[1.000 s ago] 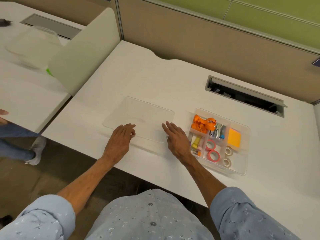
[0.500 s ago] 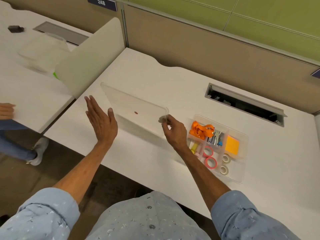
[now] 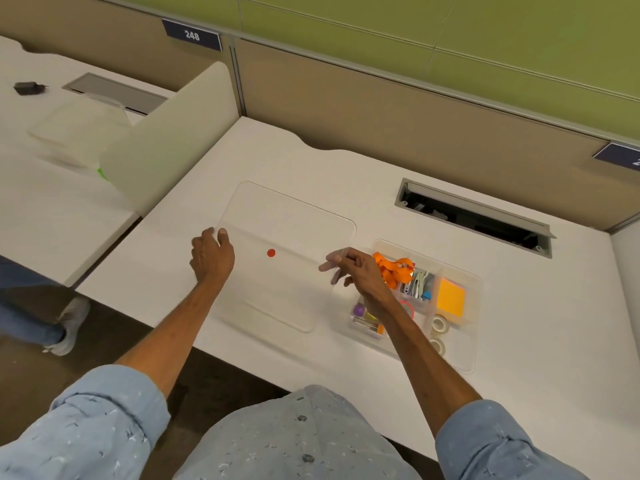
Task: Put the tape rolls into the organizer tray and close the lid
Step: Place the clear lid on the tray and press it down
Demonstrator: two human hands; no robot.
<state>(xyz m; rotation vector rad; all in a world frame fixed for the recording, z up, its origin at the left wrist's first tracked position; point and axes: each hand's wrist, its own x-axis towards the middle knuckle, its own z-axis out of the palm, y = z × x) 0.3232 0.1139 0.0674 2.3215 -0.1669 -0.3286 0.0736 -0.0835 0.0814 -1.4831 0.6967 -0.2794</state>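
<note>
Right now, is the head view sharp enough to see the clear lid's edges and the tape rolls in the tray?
Head view: the lid shows only as faint outlines, no glare; both hands grip it. White tape rolls read clearly; the pink roll is mostly hidden behind the right forearm. The wide lens bends the edges of the picture.
</note>
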